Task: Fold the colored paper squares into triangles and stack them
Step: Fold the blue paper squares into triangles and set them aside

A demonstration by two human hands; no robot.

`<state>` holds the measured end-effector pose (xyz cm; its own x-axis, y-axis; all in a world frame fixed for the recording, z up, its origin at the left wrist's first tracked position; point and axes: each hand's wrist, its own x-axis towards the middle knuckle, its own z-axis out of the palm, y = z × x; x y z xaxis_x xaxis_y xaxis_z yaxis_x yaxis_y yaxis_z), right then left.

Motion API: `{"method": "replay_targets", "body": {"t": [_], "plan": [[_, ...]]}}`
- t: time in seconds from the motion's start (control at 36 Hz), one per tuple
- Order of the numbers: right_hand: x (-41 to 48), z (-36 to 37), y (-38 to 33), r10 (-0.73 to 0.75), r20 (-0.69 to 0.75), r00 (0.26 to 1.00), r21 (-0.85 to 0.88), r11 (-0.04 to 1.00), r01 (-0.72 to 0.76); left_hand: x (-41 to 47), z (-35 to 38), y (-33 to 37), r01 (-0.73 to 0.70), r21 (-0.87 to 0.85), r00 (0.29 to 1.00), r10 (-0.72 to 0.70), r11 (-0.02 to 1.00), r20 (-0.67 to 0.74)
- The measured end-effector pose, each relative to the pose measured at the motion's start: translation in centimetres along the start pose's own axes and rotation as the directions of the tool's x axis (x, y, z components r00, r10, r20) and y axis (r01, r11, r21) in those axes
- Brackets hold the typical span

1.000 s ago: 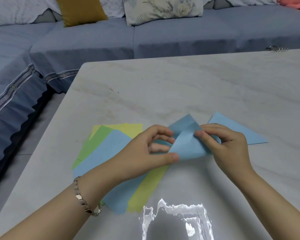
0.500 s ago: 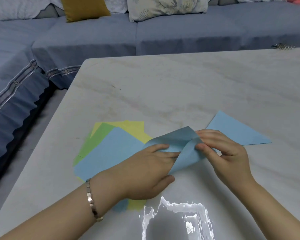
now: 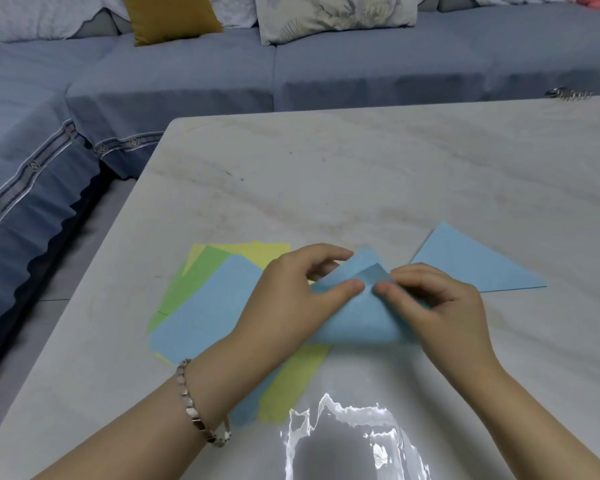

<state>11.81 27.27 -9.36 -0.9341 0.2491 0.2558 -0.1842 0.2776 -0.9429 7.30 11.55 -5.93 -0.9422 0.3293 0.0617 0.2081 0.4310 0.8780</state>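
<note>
Near edge: bright glare patch on the pale marble-patterned table. The surface looks glossy, so probably slick. Metal link bracelet on the left wrist.

Left hand: thumb flat on the light-blue paper square, fingers curled behind its upper corner, a pinch. Right hand: thumb and fingers curled, pinching the turned-over corner flap just beside the left thumb. Both hands are closed on the same sheet. The sheet lies doubled over with its fold edge toward the person, rounded and not yet creased. It partly overlaps the loose pile of unfolded blue, green and yellow paper squares to the left.

Judged step: matching the two corners before pressing the crease.

Risks:
1. The corners look offset, with the darker flap sitting below the upper tip. Creasing now would give a skewed triangle.
2. Letting go with one hand to run the crease may let the top layer slide, given light paper on a slick table.
3. The left forearm lies across the pile, so drawing it back could drag or fan the sheets.
4. A pile sheet could get caught in the fold where the work overlaps it.

Farther right: one folded light-blue paper triangle lies flat just beyond the right hand, apparently the start of the stack. A sweep of that hand could shift it.

Far: small metal object at the table's back edge, kind unclear. Blue-grey sofa behind.
</note>
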Motion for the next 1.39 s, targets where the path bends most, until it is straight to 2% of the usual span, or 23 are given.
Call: {"method": "replay_targets", "body": {"t": [0.14,0.25,0.42,0.72,0.83,0.94,1.19,1.39], "plan": [[0.3,0.3,-0.5,0.143,-0.075,0.987,0.033,0.99,-0.14,0.3,0.7,0.0,0.083,-0.177,0.996,-0.088,0.981,-0.02],[0.4,0.2,-1.0,0.185,-0.05,0.981,0.051,0.982,-0.183,0.1,0.9,-0.1,0.104,-0.201,0.993,-0.114,0.974,-0.042],[0.4,-0.1,-1.4,0.16,-0.027,0.987,0.01,0.987,-0.16,-0.4,0.9,-0.2,0.094,-0.203,0.988,-0.116,0.975,-0.101],[0.0,-0.3,-1.9,0.129,-0.046,0.991,-0.095,0.987,-0.133,-1.3,0.8,0.3,0.146,-0.321,0.985,-0.166,0.936,-0.036],[0.0,-0.3,-2.0,0.121,-0.037,0.992,-0.109,0.986,-0.124,-1.5,0.8,0.5,0.137,-0.359,0.985,-0.166,0.923,-0.051],[-0.1,-0.4,-2.2,0.106,0.022,0.994,-0.093,0.99,-0.104,-1.5,0.8,0.4,0.136,-0.358,0.982,-0.174,0.924,-0.076],[-0.4,-0.4,-2.2,0.104,-0.01,0.994,-0.026,0.994,-0.105,-2.0,0.9,0.1,0.108,-0.335,0.985,-0.146,0.936,-0.091],[-0.1,-0.5,-2.2,0.12,0.023,0.993,-0.008,0.993,-0.12,-1.9,1.1,0.1,0.07,-0.326,0.988,-0.111,0.943,-0.109]]}}
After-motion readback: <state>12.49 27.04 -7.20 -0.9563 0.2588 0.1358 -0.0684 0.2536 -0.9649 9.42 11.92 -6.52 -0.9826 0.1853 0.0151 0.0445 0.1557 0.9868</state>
